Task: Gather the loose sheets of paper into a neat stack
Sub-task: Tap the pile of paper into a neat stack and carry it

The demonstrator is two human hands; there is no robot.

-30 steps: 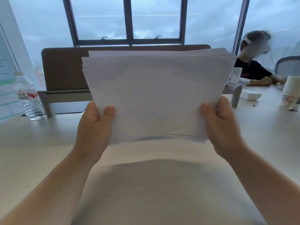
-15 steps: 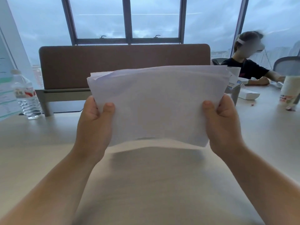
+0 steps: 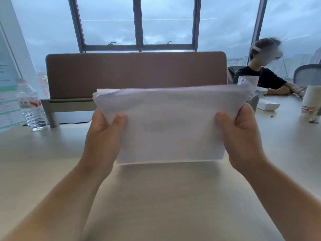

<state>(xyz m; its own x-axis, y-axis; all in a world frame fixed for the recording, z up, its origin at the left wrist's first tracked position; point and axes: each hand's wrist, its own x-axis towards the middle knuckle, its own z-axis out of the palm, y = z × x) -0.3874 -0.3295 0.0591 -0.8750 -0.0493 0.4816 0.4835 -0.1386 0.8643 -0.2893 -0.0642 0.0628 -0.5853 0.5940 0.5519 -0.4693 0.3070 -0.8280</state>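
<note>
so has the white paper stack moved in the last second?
Yes. The white paper stack dropped: its top edge was level with the top of the brown desk divider, now sits well below it, bottom edge near the pale tabletop.

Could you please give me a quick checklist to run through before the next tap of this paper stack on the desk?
1. Both sides gripped: ok. The left hand and right hand each pinch a side edge of the paper stack.
2. Bottom edge level: ok, it runs nearly straight just above the desk.
3. Bottom edge touching the desk: cannot tell; a thin shadow sits beneath it.
4. Top edges flush: not ok; some sheets stick out at the upper left corner.
5. Landing spot free: ok. The water bottle and paper cup stand well off to the sides.
</note>
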